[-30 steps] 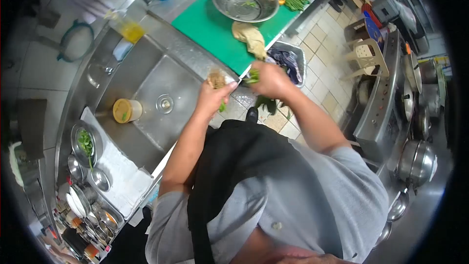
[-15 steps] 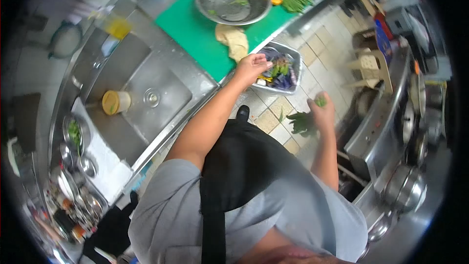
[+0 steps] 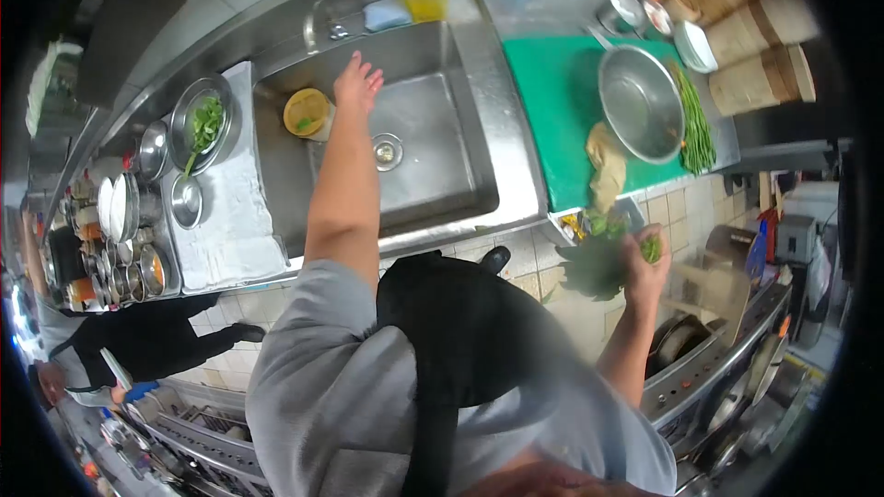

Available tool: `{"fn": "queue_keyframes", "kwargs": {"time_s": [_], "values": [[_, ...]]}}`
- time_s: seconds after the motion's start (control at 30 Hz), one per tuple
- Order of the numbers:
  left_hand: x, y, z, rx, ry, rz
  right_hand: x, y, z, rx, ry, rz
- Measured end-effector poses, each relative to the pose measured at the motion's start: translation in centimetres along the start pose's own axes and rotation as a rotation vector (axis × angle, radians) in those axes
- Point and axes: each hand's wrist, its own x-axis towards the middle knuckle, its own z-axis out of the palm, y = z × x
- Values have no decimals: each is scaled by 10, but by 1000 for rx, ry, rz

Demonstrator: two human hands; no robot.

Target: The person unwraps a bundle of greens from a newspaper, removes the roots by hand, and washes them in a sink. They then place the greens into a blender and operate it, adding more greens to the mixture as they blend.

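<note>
My left hand (image 3: pixel 357 83) reaches over the sink (image 3: pixel 424 115), its fingers apart and nothing in them. It is close below the faucet (image 3: pixel 310 32), and a yellow tub (image 3: pixel 307 112) with a bit of green in it sits in the sink beside my wrist. My right hand (image 3: pixel 647 267) is closed around the stems of a bunch of leafy greens (image 3: pixel 589 269). The leaves hang to the left above the floor, blurred by motion. Just beyond them is a bin (image 3: pixel 629 213), partly hidden by the greens.
On a green cutting board (image 3: pixel 557 110) are a metal bowl (image 3: pixel 640 106), a tan cloth (image 3: pixel 605 170) and long green vegetables (image 3: pixel 697 124). Left of the sink, a metal bowl of greens (image 3: pixel 204 124) rests on a white cloth (image 3: pixel 235 239). Another person (image 3: pixel 138 340) stands at lower left.
The view has turned toward the sink. My left hand has moved from beside the cutting board and bin to over the sink. My right hand keeps hold of the greens.
</note>
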Motion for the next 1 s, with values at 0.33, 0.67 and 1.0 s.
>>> {"fn": "queue_keyframes", "kwargs": {"time_s": [0.33,0.67,1.0], "values": [[122,-4,33,-275,-26,-132,6,-39,134,39,-180,3],[87,15,4,-510,-175,-99,70,-36,235,-150,-505,-13],[-84,31,-79,-248,-282,-102,130,-10,481,201,-979,188]]}}
